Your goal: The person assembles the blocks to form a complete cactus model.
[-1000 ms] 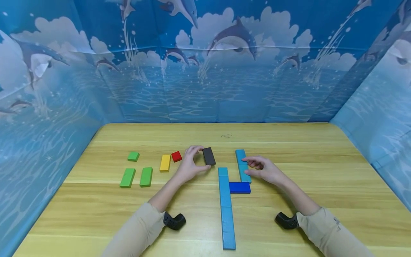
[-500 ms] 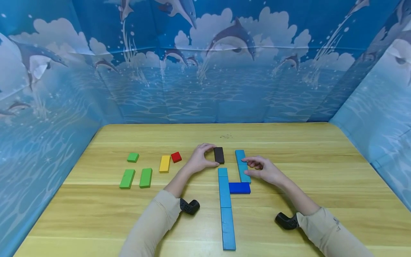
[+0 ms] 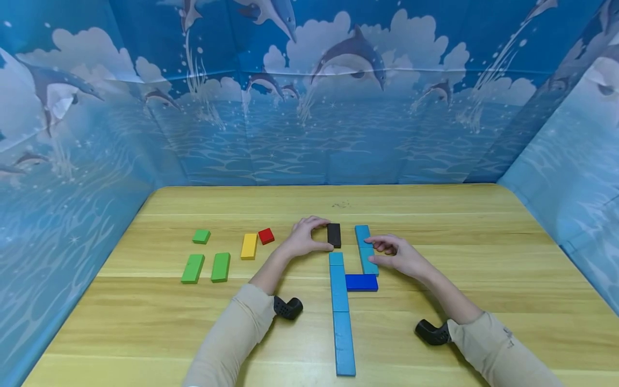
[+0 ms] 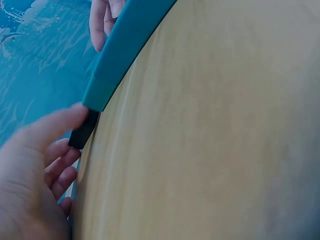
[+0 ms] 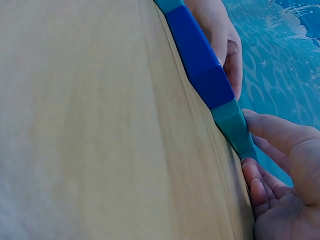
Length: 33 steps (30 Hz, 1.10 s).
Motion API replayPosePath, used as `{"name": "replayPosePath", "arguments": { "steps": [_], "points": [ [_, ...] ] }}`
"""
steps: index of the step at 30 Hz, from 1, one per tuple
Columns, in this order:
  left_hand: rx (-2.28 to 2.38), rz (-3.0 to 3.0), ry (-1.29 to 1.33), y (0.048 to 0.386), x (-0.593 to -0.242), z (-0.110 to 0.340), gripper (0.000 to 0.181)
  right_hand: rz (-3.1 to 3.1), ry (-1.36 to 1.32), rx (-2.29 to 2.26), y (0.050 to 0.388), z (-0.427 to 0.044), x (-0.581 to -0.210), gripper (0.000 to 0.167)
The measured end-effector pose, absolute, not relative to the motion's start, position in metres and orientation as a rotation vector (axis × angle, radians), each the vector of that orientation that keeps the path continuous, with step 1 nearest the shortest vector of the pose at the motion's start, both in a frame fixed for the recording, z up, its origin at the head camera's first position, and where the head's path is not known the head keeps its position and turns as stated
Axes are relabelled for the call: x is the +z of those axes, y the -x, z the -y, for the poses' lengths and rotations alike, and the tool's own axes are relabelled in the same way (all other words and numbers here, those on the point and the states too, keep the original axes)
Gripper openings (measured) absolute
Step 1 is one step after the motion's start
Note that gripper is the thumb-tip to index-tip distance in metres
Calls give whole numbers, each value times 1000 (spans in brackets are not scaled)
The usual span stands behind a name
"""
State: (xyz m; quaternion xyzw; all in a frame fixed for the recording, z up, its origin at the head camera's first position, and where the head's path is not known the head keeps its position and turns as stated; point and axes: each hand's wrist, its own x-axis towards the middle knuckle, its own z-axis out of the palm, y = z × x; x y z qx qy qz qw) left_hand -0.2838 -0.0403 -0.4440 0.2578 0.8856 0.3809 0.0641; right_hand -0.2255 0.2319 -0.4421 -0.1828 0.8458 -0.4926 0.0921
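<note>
The left hand [image 3: 306, 238] pinches the two ends of a black block [image 3: 334, 235], thumb at its near end and fingers at its far end. Just nearer than that block lies a column of light blue blocks [image 3: 340, 287]. A dark blue block [image 3: 361, 282] lies crosswise at the column's right side, by the near end of a second light blue row [image 3: 361, 236]. On that row's right edge the right hand [image 3: 400, 257] rests its thumb and index finger, the other fingers curled. In the left wrist view the black block [image 4: 84, 131] is partly covered by the thumb.
To the left lie a red block [image 3: 266, 236], a yellow block [image 3: 249, 246] and several green blocks [image 3: 220, 267]. Black devices [image 3: 288, 308] are worn at both wrists. Behind the wooden table [image 3: 435, 204] hangs a dolphin-print cloth [image 3: 300, 145].
The left hand has moved right with the black block, which has turned straighter and now lies in line with the light blue column. The right hand has stayed in place.
</note>
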Motion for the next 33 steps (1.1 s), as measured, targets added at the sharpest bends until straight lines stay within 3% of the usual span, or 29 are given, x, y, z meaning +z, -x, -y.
{"name": "replayPosePath", "arguments": {
  "steps": [13,33],
  "points": [
    [1261,-2659,-796,284,-448,41,44,-2517,544,-1461,226,-231,-441,43],
    [1305,-2650,-804,282,-450,42,43,-2520,552,-1462,226,-232,-444,43]
  ]
}}
